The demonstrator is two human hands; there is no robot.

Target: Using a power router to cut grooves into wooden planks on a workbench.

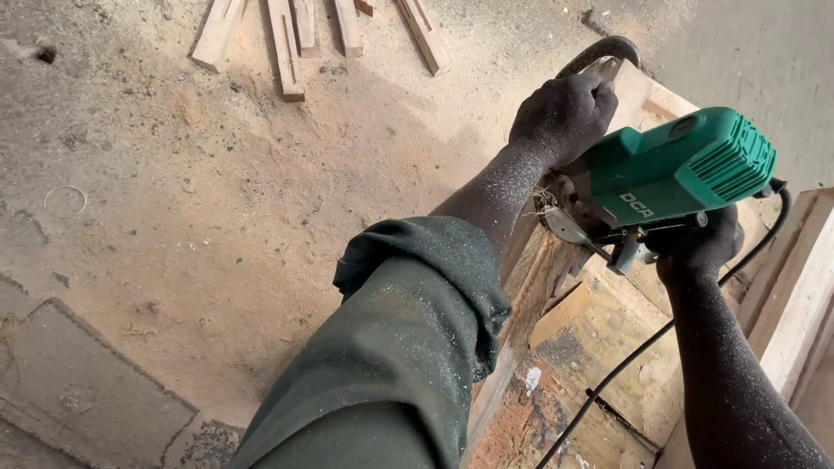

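Observation:
My left hand (563, 113), dusted with sawdust, presses down on the end of a pale wooden piece (632, 87) standing on the workbench. A green electric power tool (673, 169) sits just right of that hand, its metal base against the wood. My right hand (699, 247) grips the tool from underneath, partly hidden by the tool body. A black cord (625, 360) runs from the tool down across the bench. My rolled green sleeve (408, 330) fills the lower middle.
A worn wooden bench top (591, 382) lies under the tool. Pale planks (795, 295) stand at the right edge. Several wood offcuts (287, 52) lie on the sawdust-covered concrete floor (217, 217) at the top. A dark curved hose (599, 48) shows behind my left hand.

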